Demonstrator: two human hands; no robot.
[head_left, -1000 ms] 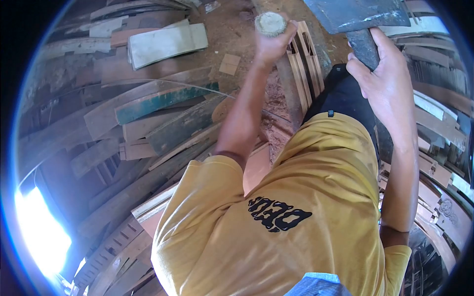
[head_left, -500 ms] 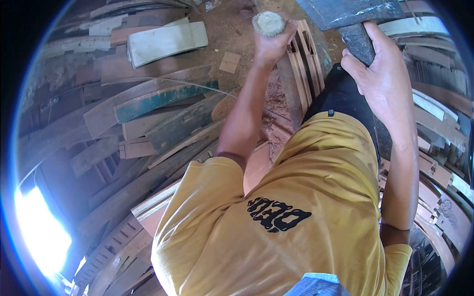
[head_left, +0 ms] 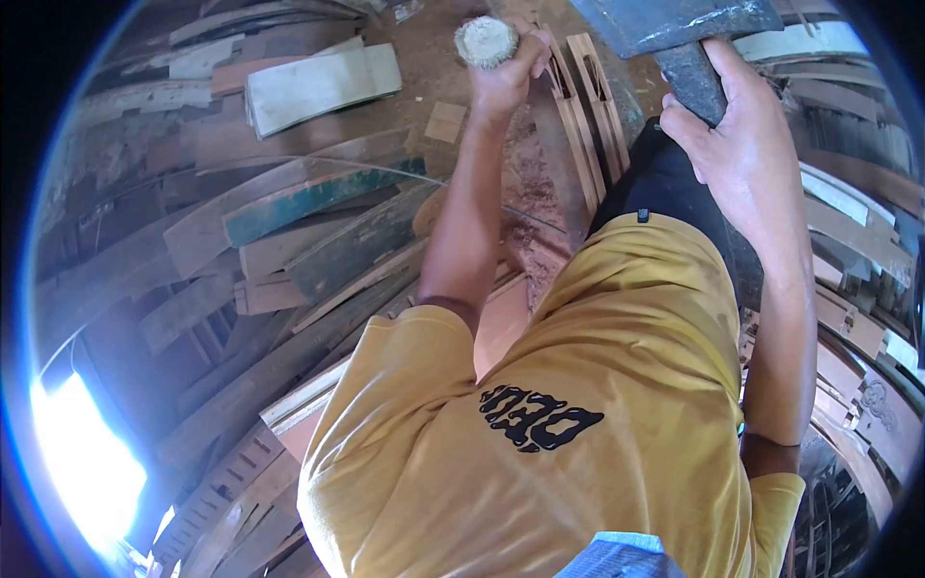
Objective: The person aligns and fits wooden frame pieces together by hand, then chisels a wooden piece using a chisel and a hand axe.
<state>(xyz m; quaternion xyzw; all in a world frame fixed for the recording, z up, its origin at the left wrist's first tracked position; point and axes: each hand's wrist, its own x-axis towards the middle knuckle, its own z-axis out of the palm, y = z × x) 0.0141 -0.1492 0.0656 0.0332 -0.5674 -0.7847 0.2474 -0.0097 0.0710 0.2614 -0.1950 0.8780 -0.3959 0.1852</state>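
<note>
My left hand (head_left: 503, 85) is closed in a fist around a chisel (head_left: 486, 42). Its round, frayed wooden handle end faces up at me, and the blade is hidden below the fist. My right hand (head_left: 742, 135) grips the short handle of a dark, block-headed mallet (head_left: 679, 21), whose head is partly cut off by the top edge of view. Between the hands lie long wooden pieces (head_left: 576, 125) with slots cut in them, just right of my left fist. The mallet head is apart from the chisel.
Stacked boards (head_left: 328, 231) fill the left side, with pale panels (head_left: 323, 85) on top. More timber (head_left: 858, 231) lies along the right. Reddish shavings (head_left: 535, 207) cover the ground by the slotted pieces. A small square wood piece (head_left: 445, 122) rests on the floor.
My left hand and the chisel have shifted left, away from the mallet, showing more of the slotted pieces. My right hand with the mallet has hardly moved.
</note>
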